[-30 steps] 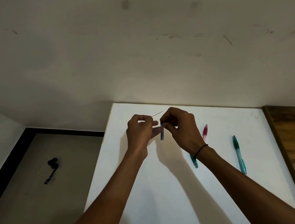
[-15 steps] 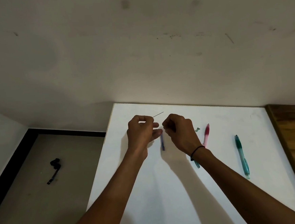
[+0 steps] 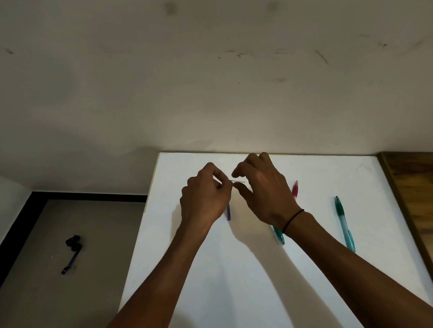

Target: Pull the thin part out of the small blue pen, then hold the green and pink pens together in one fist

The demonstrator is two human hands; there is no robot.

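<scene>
Thin refill (image 3: 238,181): a fine dark rod held level above the white surface (image 3: 245,278), between the two hands.
Left hand (image 3: 204,196): fingers curled, the grip pinching the refill's left end at the fingertips.
Right hand (image 3: 262,188): thumb and forefinger parted in a loose grip around the refill's free right end; whether they touch it cannot be told.
Blue barrel (image 3: 228,211): lies on the surface just under the left hand, partly hidden by it.
Pink pen (image 3: 294,190): on the surface, just right of the right hand.
Teal pen (image 3: 278,235): mostly hidden under the right wrist.
Green pen (image 3: 344,223): farther right, well apart from the hands.
Wooden panel (image 3: 431,211): borders the surface on the right.
Black item (image 3: 72,249): on the grey floor (image 3: 51,280), left of the surface.
</scene>
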